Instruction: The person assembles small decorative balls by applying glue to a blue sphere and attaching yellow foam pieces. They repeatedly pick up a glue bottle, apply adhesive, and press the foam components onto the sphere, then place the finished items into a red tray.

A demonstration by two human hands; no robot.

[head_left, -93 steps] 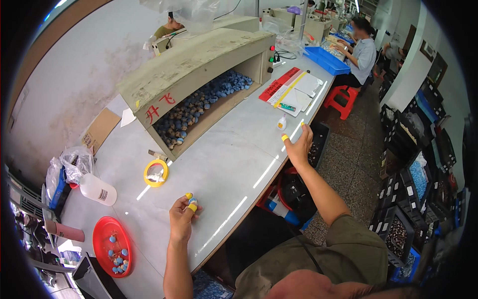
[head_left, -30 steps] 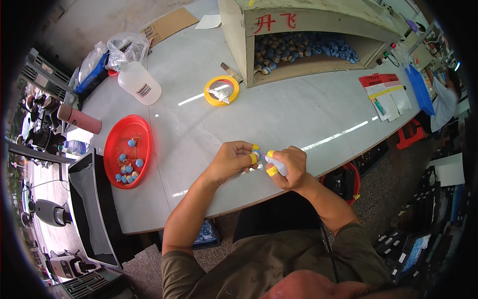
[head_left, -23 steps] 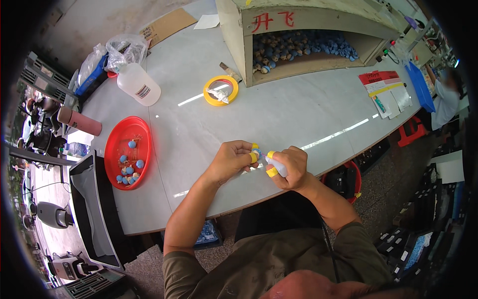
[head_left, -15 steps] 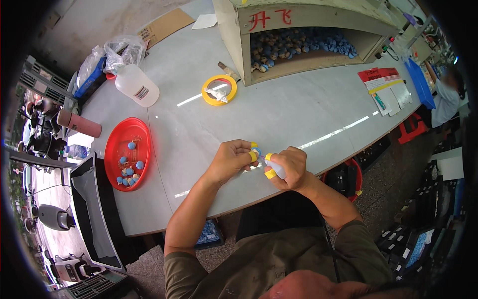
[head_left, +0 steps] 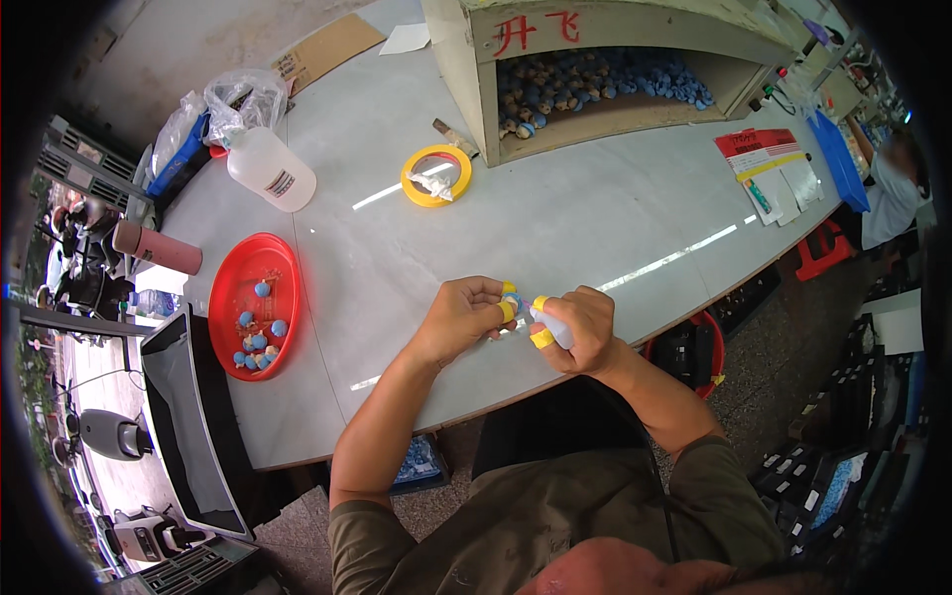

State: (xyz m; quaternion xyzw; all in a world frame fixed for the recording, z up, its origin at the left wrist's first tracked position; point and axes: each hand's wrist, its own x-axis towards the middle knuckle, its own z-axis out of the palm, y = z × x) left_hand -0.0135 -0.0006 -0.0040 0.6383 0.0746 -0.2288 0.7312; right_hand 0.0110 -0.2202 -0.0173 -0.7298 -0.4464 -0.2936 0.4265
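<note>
My left hand (head_left: 459,322) pinches a small blue figurine piece (head_left: 514,298) between thumb and forefinger, just above the table's near edge. Its fingers mostly hide the piece. To its right, my right hand (head_left: 587,325) is closed around a small whitish squeeze bottle (head_left: 556,328), whose narrow tip points toward the piece with a slight gap between them. Yellow tape wraps fingertips on both hands. At the left, a round red tray (head_left: 224,297) carries several blue-and-beige pieces (head_left: 262,290) like the held one.
On the grey table (head_left: 397,268) are a yellow tape roll (head_left: 408,182), a scraper-like tool (head_left: 453,137), a white plastic bottle (head_left: 268,171) and red-and-white papers (head_left: 762,149). A cabinet (head_left: 464,89) full of pieces stands at the back. A black bin (head_left: 220,436) adjoins the left edge.
My right hand and the squeeze bottle have shifted slightly to the right, widening the gap to the blue piece. My left hand has barely moved.
</note>
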